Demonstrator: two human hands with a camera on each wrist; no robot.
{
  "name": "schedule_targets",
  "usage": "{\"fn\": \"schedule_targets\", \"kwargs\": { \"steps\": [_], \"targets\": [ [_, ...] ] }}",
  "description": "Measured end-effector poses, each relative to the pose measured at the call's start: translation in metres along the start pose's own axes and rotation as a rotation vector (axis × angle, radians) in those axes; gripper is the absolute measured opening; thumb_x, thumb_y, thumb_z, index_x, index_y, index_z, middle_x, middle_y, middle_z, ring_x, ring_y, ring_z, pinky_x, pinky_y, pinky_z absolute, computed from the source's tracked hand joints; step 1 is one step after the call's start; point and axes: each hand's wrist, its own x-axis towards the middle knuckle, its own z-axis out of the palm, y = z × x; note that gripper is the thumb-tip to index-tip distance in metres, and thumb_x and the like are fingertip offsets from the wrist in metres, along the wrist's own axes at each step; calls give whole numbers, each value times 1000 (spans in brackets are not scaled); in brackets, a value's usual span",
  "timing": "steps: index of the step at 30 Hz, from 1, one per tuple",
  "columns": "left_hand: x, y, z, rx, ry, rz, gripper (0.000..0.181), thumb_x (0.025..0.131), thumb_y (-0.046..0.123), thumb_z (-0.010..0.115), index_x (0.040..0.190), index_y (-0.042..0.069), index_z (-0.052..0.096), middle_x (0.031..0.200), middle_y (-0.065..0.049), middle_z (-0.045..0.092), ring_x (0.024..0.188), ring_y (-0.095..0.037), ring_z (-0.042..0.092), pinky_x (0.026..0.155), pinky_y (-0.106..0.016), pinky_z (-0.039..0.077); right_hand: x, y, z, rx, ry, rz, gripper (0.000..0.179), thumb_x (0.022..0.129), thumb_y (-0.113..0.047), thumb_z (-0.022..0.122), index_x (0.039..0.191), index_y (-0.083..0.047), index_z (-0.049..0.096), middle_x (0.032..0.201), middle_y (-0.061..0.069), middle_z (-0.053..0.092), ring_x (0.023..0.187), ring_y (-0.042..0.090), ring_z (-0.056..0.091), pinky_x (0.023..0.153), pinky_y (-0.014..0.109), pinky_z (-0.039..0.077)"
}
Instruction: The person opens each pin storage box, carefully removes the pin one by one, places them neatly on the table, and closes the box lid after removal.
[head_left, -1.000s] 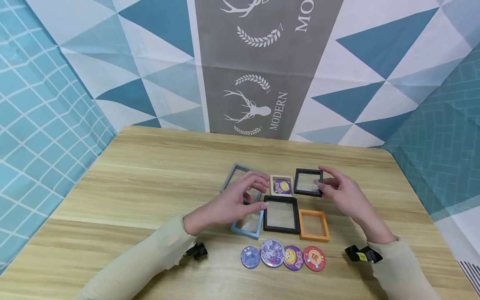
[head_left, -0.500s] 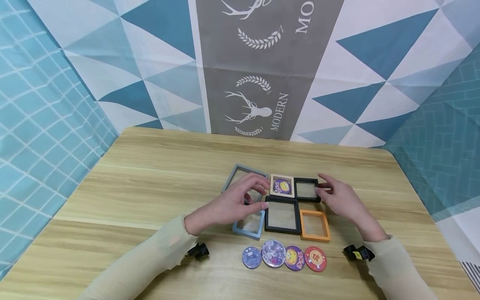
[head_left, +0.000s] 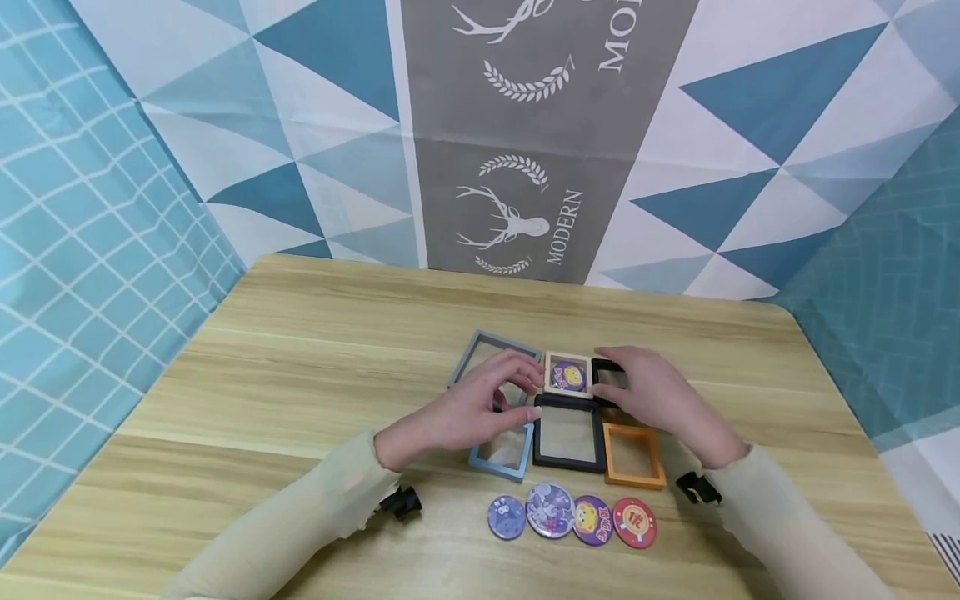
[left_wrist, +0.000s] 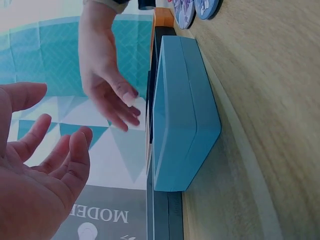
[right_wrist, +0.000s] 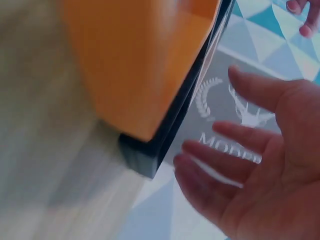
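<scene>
My left hand hovers over the grey frame and the light blue frame, fingers loosely bent and holding nothing. In the left wrist view the blue frame lies apart from that hand. My right hand is above the small black frame, covering part of it. Its fingers are spread with nothing between them in the right wrist view. Close to its fingertips is the cream frame, with a purple bear badge inside. Nearer lie the larger black frame and the orange frame.
In front of the frames, several round badges lie in a row: a blue one, a larger purple one, a bear one and a red one. A patterned cloth stands behind the wooden table.
My right hand set the small black frame down beside the cream frame, let it go and moved left over it. The left hand stays nearly in place.
</scene>
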Motion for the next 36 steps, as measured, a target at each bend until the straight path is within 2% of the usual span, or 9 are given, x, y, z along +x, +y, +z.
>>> {"fn": "schedule_targets", "kwargs": {
  "steps": [6,11,14,19,24,27,30,34,36],
  "targets": [
    [1,1,-1,-8,-5,1,24,95,18,69,116,19,57,136,0,50,111,-13,57,77,-30,56,17,-6,1,-10,-110,-145,59,88,-29,78,137,-3,58,134,18,59,124,38,54,102,58,42],
    [2,1,-1,-20,1,10,23,96,19,68,116,18,57,134,-2,50,110,-16,59,76,-30,56,25,-2,1,-43,-116,-201,51,89,-23,77,133,-3,61,131,18,61,121,37,56,100,55,45],
    [2,1,-2,-28,0,14,24,96,18,69,117,16,57,134,-5,51,109,-18,59,75,-31,56,27,-2,2,-76,-124,-244,54,89,-21,78,136,-4,58,133,18,59,122,37,55,100,54,46],
    [1,0,-3,-25,1,13,25,96,18,68,118,18,56,133,-4,51,109,-17,60,75,-31,56,32,-6,6,-124,-140,-281,62,87,-16,78,143,-7,53,140,21,51,126,39,51,100,53,47],
    [2,1,-5,-13,7,14,26,96,17,68,120,17,56,130,1,51,108,-17,60,75,-30,55,39,-6,6,-93,-153,-266,68,84,-17,81,144,-8,51,139,20,53,123,37,54,98,53,48],
    [2,0,-6,-2,15,25,27,96,17,68,121,15,56,130,2,51,111,-21,60,76,-30,55,39,-4,4,-52,-141,-256,73,82,-21,82,146,-11,49,139,20,51,120,37,55,95,53,50],
    [2,0,-7,18,36,42,28,96,17,68,121,12,56,134,-4,51,114,-23,57,78,-32,55,34,-2,-1,45,-90,-257,77,80,-25,82,147,-11,47,139,20,49,115,36,55,91,54,51],
    [2,0,-7,37,89,42,36,92,19,72,123,10,55,142,-10,46,110,-20,51,81,-38,53,21,-7,-7,265,-22,-281,77,81,-24,81,148,-9,45,136,15,52,112,33,59,91,52,52],
    [1,0,-8,52,117,26,46,89,22,76,128,10,53,146,-7,42,111,-19,47,84,-39,52,12,-13,-7,371,0,-300,77,82,-22,81,148,-9,44,136,13,54,112,30,60,93,50,53]
  ]
}}
